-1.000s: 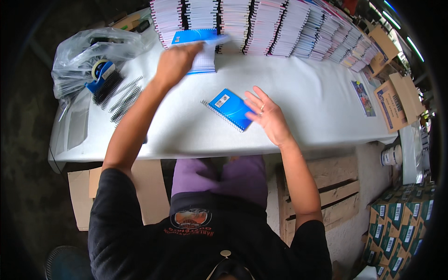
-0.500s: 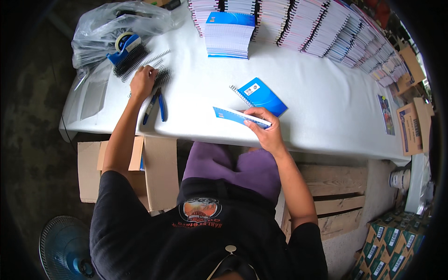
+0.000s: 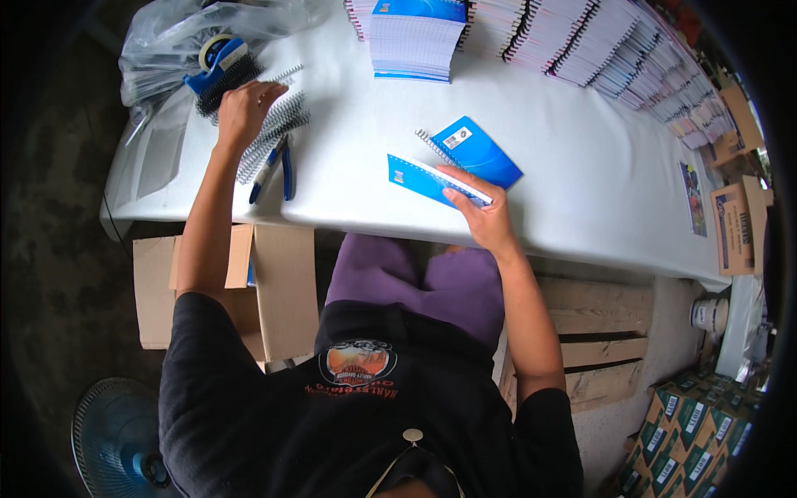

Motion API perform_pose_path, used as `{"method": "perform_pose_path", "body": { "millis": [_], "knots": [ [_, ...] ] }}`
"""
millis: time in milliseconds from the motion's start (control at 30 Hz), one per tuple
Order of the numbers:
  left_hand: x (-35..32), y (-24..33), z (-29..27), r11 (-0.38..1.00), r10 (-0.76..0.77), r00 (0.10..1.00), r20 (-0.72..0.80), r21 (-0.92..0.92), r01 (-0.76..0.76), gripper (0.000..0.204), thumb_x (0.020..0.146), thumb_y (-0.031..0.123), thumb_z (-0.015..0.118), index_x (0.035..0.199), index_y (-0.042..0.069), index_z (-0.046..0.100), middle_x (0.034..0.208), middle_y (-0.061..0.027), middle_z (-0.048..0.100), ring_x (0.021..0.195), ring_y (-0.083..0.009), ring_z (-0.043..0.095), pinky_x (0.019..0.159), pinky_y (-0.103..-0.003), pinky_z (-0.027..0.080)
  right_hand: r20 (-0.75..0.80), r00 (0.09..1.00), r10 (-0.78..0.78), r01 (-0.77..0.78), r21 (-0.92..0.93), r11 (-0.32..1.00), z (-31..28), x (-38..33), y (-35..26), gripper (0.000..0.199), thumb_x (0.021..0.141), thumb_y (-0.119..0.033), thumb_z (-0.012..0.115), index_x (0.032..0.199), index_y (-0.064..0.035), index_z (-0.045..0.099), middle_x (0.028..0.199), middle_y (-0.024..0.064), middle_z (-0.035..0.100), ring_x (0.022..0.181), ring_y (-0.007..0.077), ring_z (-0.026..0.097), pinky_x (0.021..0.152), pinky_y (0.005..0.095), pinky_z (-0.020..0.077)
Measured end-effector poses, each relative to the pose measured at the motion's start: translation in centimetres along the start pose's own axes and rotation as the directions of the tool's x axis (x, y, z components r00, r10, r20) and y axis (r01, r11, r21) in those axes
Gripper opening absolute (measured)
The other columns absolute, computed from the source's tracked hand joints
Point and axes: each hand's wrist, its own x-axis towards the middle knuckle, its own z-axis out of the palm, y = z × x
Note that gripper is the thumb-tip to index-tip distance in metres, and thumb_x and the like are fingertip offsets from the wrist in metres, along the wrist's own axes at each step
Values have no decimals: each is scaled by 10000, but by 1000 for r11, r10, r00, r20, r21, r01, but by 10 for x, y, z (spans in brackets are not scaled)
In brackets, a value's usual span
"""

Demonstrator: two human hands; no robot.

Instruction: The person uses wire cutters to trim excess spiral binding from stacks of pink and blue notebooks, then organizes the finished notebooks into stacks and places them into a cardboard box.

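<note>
My right hand (image 3: 481,207) grips a blue-covered booklet (image 3: 423,181) between thumb and fingers. Small holes run along the booklet's long edge, and no coil shows in it. Just beyond lies a blue spiral notebook (image 3: 477,153) with a white label and a wire coil on its left edge. My left hand (image 3: 243,112) is over loose wire binding coils (image 3: 282,116), fingers curled together; whether a coil is pinched in them is hidden. Blue-handled pliers (image 3: 286,174) and a slim blue-and-white tool (image 3: 264,176) lie below the coils.
A blue tape dispenser (image 3: 217,62) and clear plastic bags (image 3: 158,58) sit at the far left. A blue-topped booklet stack (image 3: 415,46) and rows of bound books (image 3: 564,41) line the back. Below the white table (image 3: 349,149) is an open cardboard box (image 3: 286,290).
The whole view has shifted slightly. My left hand has moved a little away from me and left over the coils. The booklet in my right hand is tilted, showing more cover.
</note>
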Motion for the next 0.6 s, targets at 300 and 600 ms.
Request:
{"method": "perform_pose_path", "body": {
  "millis": [300, 600],
  "knots": [
    [-49, 135, -5, 719, 202, 861, 467, -668, 193, 438, 956, 397, 459, 829, -6, 573, 660, -70, 533, 622, -135, 468, 619, -272, 405, -98, 994, 39, -40, -12, 999, -1, -1, -2, 267, 836, 18, 616, 1102, 4, 628, 1056, 85, 656, 956, 106, 587, 840, 247, 472],
    [-37, 142, -3, 489, 29, 621, 783, -553, 675, 528, 936, 494, 451, 666, 44, 516, 491, 3, 399, 425, -85, 352, 420, -231, 310, -131, 990, 45, -45, -1, 999, 1, -3, 2, 254, 825, 17, 635, 1078, -1, 649, 1025, 82, 672, 898, 103, 613, 803, 239, 495]
  ]
}}
